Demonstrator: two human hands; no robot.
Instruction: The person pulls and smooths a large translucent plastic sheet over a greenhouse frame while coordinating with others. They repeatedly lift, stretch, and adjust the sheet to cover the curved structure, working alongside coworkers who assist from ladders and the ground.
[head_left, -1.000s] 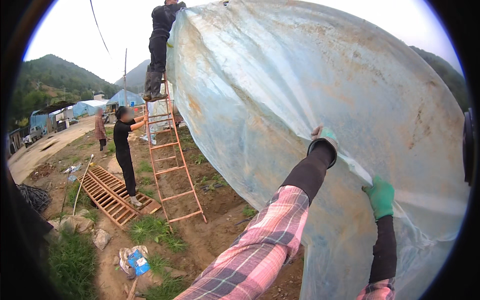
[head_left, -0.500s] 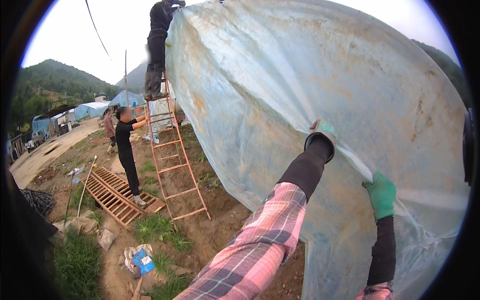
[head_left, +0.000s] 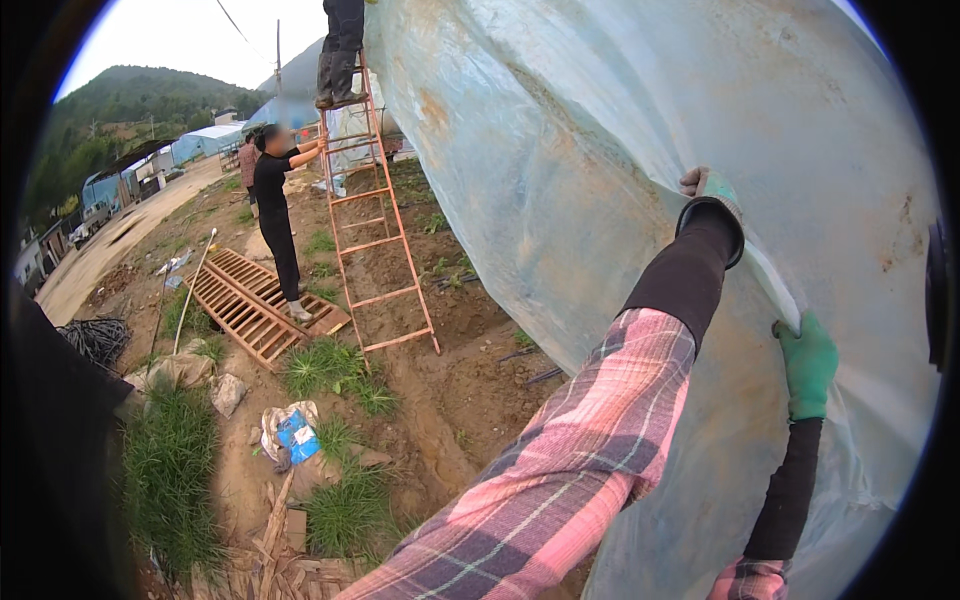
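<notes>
A huge sheet of cloudy, bluish plastic film (head_left: 560, 200), stained brown in places, hangs over the right side of the view. My left hand (head_left: 714, 200), in a green and grey work glove, is closed on a gathered fold of it, the arm stretched far out. Lower and to the right, my right hand (head_left: 808, 368), in a green glove, is closed on the same fold. Between the two hands the film runs as a tight, twisted strip. Creases fan out from my left hand toward the upper left.
A person stands high on an orange ladder (head_left: 390, 240); another in black (head_left: 272, 195) steadies it beside wooden slatted frames (head_left: 245, 300). A third person (head_left: 248, 165) stands behind. Grass tufts (head_left: 170, 480), a blue and white bag (head_left: 293, 433) and wood scraps (head_left: 275, 520) lie on sloping soil.
The view has tilted down and turned left, so people and ladder sit further right and higher on the ladder is cut off. Both my hands keep their hold on the film.
</notes>
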